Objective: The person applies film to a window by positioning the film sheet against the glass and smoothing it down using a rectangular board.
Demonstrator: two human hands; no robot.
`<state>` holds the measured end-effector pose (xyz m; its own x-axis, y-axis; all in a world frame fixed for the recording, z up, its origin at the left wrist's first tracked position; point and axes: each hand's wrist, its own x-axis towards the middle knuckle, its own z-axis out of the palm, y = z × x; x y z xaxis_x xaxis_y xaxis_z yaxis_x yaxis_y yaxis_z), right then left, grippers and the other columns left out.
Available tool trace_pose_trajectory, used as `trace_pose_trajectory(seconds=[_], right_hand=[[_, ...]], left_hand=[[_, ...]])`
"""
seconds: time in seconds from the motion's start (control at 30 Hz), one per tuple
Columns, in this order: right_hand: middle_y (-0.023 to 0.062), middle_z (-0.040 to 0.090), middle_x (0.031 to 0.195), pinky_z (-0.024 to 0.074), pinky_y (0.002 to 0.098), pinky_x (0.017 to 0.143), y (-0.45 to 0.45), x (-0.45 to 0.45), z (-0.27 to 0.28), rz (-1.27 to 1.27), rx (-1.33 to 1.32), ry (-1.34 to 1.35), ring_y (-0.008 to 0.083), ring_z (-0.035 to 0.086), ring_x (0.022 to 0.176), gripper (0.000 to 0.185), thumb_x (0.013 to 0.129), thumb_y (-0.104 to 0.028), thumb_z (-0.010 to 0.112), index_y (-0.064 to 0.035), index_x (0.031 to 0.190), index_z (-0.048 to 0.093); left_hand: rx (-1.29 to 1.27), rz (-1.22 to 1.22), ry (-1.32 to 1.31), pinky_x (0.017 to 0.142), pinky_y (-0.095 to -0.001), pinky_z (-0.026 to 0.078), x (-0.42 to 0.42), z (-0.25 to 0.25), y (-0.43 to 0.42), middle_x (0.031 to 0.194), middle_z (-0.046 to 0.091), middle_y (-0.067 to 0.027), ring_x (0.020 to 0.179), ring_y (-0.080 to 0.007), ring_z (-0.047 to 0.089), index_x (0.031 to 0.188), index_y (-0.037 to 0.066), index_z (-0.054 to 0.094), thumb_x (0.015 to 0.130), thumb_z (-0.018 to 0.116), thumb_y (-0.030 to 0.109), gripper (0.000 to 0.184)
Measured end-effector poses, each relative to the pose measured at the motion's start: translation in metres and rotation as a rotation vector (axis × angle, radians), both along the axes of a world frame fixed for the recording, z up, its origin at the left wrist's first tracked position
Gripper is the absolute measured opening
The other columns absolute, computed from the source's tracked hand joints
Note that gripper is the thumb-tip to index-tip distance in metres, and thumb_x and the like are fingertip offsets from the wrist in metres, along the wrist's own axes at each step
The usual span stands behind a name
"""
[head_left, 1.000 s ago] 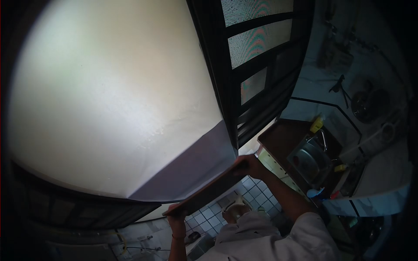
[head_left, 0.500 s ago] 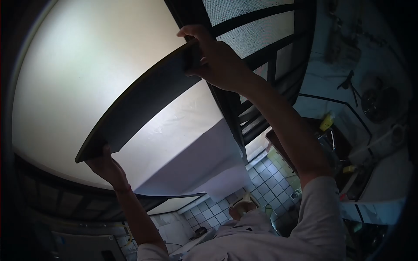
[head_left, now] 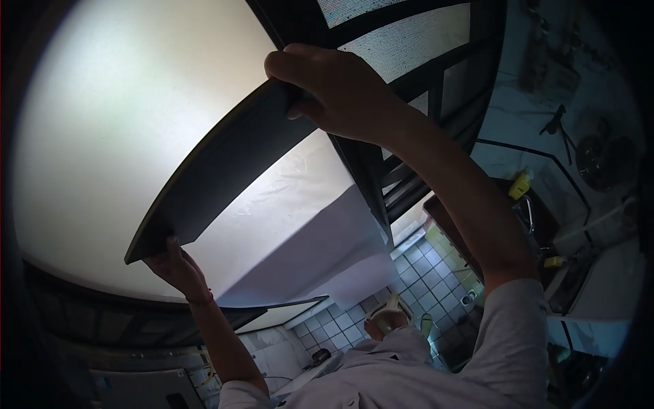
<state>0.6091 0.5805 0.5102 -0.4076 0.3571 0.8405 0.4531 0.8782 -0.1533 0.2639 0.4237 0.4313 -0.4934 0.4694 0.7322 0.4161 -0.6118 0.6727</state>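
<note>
Our 2 hands hold a long, dark, flat, slightly curved board (head_left: 218, 160) aslant before a large, pale, glossy panel (head_left: 129, 123); we cannot tell whether board and panel touch. Our left hand (head_left: 178, 273) is closed on the board's lower end, thumb against its dark face. Our right hand (head_left: 340, 82) clasps the upper end, fingers over the edge, thumb on that same face.

Off to the right, a small yellow plastic container (head_left: 521, 184) stands by a curved silver metal faucet (head_left: 528, 213) at a dark brown bench (head_left: 446, 219), partly hidden by our right forearm. We cannot tell what the container holds, and the dark marks on its label are too small to read.

Beside the panel, a black frame holds textured, translucent panes (head_left: 422, 41). Below, grey square tiles with dark joints make up the floor (head_left: 430, 273), where our foot rests in a pale slipper (head_left: 390, 310). The room is dim.
</note>
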Motion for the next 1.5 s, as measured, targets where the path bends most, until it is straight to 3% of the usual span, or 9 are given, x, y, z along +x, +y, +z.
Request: trace_pose_trajectory(seconds=[0.13, 0.6, 0.73, 0.87, 1.0, 1.03, 1.1, 1.43, 1.5], right_hand=[[0.0074, 0.059, 0.093, 0.0546, 0.0392, 0.064, 0.006, 0.001, -0.031, 0.041, -0.019, 0.008, 0.0277, 0.068, 0.081, 0.045, 0.073, -0.005, 0.08, -0.0121, 0.104, 0.047], [0.0072, 0.057, 0.093, 0.0536, 0.041, 0.065, 0.009, 0.008, -0.098, 0.071, -0.224, -0.06, 0.0291, 0.066, 0.079, 0.04, 0.074, -0.01, 0.079, -0.0105, 0.102, 0.05], [0.0068, 0.057, 0.096, 0.0538, 0.0406, 0.066, -0.005, 0.013, -0.052, 0.079, -0.044, 0.033, 0.0304, 0.066, 0.08, 0.039, 0.075, -0.011, 0.078, -0.0109, 0.103, 0.051], [0.0051, 0.059, 0.096, 0.0556, 0.0383, 0.067, -0.003, 0.005, -0.021, 0.022, 0.068, 0.054, 0.0274, 0.067, 0.082, 0.04, 0.075, -0.013, 0.079, -0.0123, 0.103, 0.05], [0.0055, 0.059, 0.094, 0.0558, 0.037, 0.066, 0.0, 0.0, -0.035, 0.025, 0.042, 0.033, 0.0265, 0.068, 0.081, 0.041, 0.074, -0.01, 0.08, -0.0123, 0.103, 0.05], [0.0058, 0.059, 0.093, 0.0557, 0.037, 0.065, 0.003, 0.001, -0.041, 0.03, 0.023, 0.021, 0.0266, 0.068, 0.081, 0.042, 0.073, -0.009, 0.08, -0.0121, 0.103, 0.05], [0.0063, 0.059, 0.092, 0.0554, 0.0378, 0.065, 0.005, 0.003, -0.054, 0.04, -0.033, -0.011, 0.0271, 0.068, 0.08, 0.042, 0.073, -0.007, 0.079, -0.0115, 0.102, 0.05], [0.0069, 0.062, 0.091, 0.0558, 0.0409, 0.071, 0.006, 0.005, -0.122, 0.087, -0.329, -0.074, 0.0286, 0.069, 0.084, 0.035, 0.073, -0.001, 0.077, -0.0073, 0.098, 0.053], [0.0084, 0.057, 0.088, 0.0518, 0.0393, 0.066, 0.01, 0.004, -0.134, 0.105, -0.318, -0.063, 0.0295, 0.066, 0.079, 0.036, 0.073, -0.003, 0.078, -0.0073, 0.095, 0.051]], left_hand=[[-0.026, -0.018, -0.011, 0.113, -0.0369, 0.034, 0.012, -0.021, 0.003, 0.136, 0.05, -0.0126, 0.126, -0.022, 0.048, 0.138, 0.0, 0.042, 0.087, 0.06, -0.002, 0.055], [-0.181, 0.021, -0.008, 0.101, -0.0362, 0.045, 0.01, -0.095, 0.0, 0.12, 0.056, -0.0111, 0.111, -0.0218, 0.055, 0.127, 0.0, 0.047, 0.084, 0.065, -0.005, 0.047], [-0.037, 0.074, 0.12, 0.106, -0.0351, 0.041, 0.017, -0.039, -0.01, 0.129, 0.053, -0.0141, 0.118, -0.0223, 0.053, 0.133, -0.003, 0.044, 0.09, 0.062, 0.002, 0.047], [0.016, 0.038, 0.013, 0.111, -0.0369, 0.038, 0.011, -0.006, -0.004, 0.134, 0.05, -0.0139, 0.123, -0.0229, 0.049, 0.136, -0.002, 0.041, 0.088, 0.061, -0.001, 0.052], [0.025, -0.029, -0.023, 0.112, -0.037, 0.036, 0.01, -0.033, -0.001, 0.135, 0.05, -0.0132, 0.125, -0.0224, 0.049, 0.138, -0.001, 0.04, 0.087, 0.059, -0.004, 0.054], [0.012, 0.026, 0.017, 0.105, -0.0359, 0.044, 0.009, -0.043, 0.001, 0.129, 0.054, -0.0115, 0.119, -0.0216, 0.053, 0.136, 0.001, 0.043, 0.086, 0.064, -0.003, 0.055], [-0.047, 0.008, -0.058, 0.11, -0.0362, 0.038, 0.016, -0.056, 0.002, 0.134, 0.052, -0.0123, 0.123, -0.0226, 0.05, 0.136, -0.001, 0.042, 0.086, 0.06, -0.004, 0.053], [-0.208, 0.085, -0.066, 0.096, -0.0349, 0.048, 0.014, -0.133, 0.002, 0.116, 0.057, -0.0095, 0.109, -0.0206, 0.055, 0.124, 0.0, 0.051, 0.083, 0.068, -0.004, 0.045], [-0.247, 0.112, -0.012, 0.095, -0.0348, 0.048, 0.011, -0.142, 0.005, 0.114, 0.057, -0.0092, 0.108, -0.0201, 0.055, 0.123, 0.0, 0.052, 0.083, 0.068, -0.004, 0.043]])
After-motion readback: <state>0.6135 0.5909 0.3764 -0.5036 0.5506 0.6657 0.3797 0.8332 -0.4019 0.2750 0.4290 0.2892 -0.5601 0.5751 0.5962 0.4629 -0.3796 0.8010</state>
